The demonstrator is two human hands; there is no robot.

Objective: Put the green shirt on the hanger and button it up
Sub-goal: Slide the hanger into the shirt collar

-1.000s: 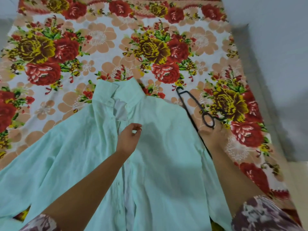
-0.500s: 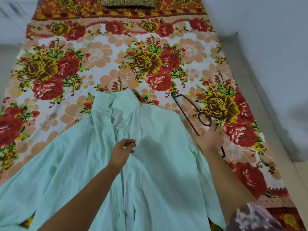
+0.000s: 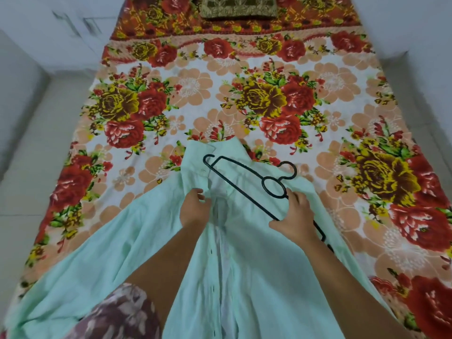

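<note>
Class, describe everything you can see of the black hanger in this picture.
The hanger is thin, black, seemingly plastic or coated wire, with a ring below its hook. It slants over the green shirt near the collar, not yet inside. The right hand holds it beside the ring; its other end shows past that hand.

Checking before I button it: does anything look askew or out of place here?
The black hanger lies slantwise over the green shirt below the collar, hook pointing sideways, not yet inside it. The right hand grips its lower arm.
</note>
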